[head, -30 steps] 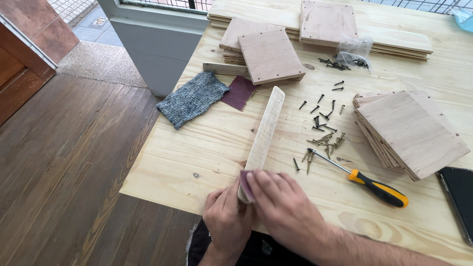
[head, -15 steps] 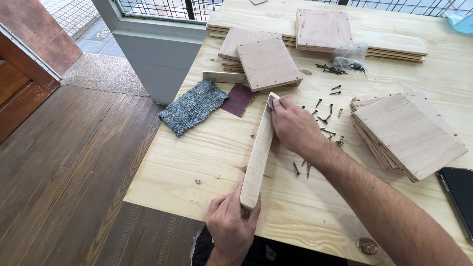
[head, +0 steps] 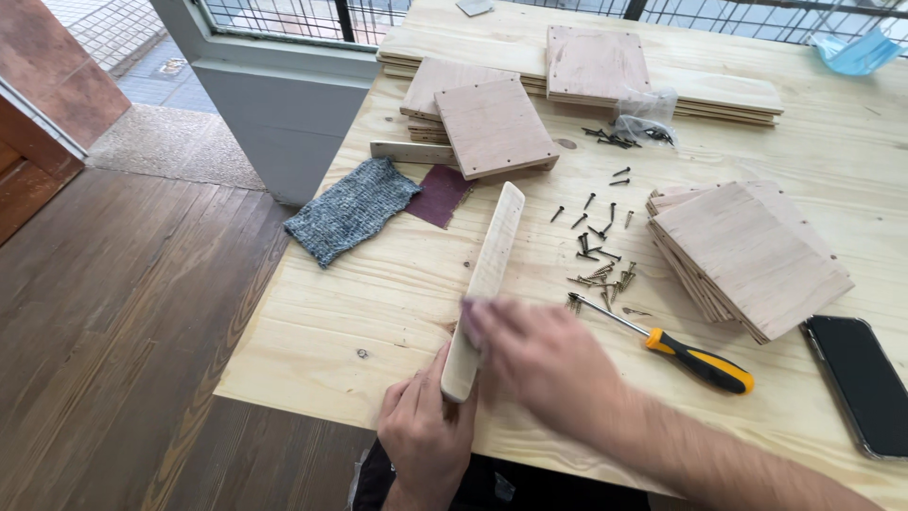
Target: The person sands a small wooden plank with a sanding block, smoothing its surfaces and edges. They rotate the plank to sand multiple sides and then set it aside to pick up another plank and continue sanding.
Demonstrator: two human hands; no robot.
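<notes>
A pale pine tabletop (head: 378,312) stands on a dark wooden plank floor (head: 123,360). Beyond it, a grey sill (head: 284,85) runs under a barred window (head: 274,14) in daylight.

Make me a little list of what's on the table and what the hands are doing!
left hand: grips the near end of the wooden strip
right hand: blurred, presses a small sandpaper piece on the strip
screwdriver: orange and black handle, right of the hands
loose screws: scattered by the screwdriver tip
square boards: stacked at right
grey cloth: left of the strip
phone: right edge
</notes>
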